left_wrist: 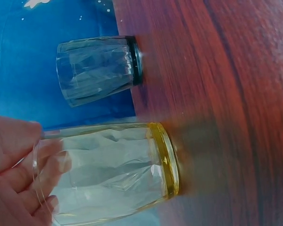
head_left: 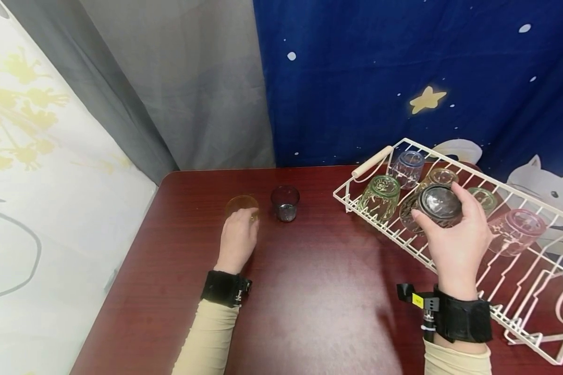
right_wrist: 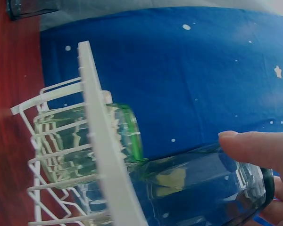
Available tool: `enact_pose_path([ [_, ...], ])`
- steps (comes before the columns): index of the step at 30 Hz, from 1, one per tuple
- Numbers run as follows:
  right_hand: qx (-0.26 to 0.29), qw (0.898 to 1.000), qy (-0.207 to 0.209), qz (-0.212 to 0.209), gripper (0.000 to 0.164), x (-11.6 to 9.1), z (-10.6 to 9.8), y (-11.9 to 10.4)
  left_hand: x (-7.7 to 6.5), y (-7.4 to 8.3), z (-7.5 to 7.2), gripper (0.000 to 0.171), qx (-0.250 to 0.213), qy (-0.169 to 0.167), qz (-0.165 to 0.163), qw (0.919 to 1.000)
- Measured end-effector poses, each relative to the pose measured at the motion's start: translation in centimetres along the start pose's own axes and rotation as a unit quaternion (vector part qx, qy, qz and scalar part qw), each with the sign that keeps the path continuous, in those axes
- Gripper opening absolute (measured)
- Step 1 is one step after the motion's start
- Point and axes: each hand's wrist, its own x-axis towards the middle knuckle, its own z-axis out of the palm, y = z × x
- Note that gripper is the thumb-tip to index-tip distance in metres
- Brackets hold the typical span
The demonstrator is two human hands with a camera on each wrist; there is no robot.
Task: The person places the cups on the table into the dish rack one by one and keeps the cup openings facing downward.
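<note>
On the table at left stands an upright yellow-tinted glass, its thick yellow base down. My left hand pinches it at the rim, with fingers bent at the rim. Close to its right is a dark grey glass, also upright. My right hand grips a second dark grey glass near its base, upside down over the white wire rack. In the right wrist view this glass slants behind the rack's top rail, mouth toward the rack.
Several upturned glasses sit in the rack: a green one at the left end, a blue one, a yellow one, a smaller-looking green one and a pink one. A wooden handle rises at the rack's end. Curtains hang behind.
</note>
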Motion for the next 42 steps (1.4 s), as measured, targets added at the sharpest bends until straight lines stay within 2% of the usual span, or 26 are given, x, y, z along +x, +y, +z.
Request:
enact_pose_path([
  [10,-0.037,0.999,-0.030,-0.013,0.077,-0.2,1.6,1.1,-0.1,-0.4,0.1,0.025,0.005,-0.008,0.010,0.9999],
  [21,-0.064,0.996,-0.068,0.003,0.078,-0.1,2.3,1.8,-0.1,-0.4,0.0,0.027,0.019,-0.017,0.018,0.9995],
  [31,-0.084,0.991,-0.097,0.021,0.079,0.0,2.5,2.0,-0.1,-0.6,0.4,0.027,0.024,-0.007,0.025,0.9994],
  [42,-0.093,0.988,-0.118,0.036,0.078,0.0,2.3,1.9,-0.4,-0.6,0.6,0.029,0.054,-0.006,0.026,0.9982],
])
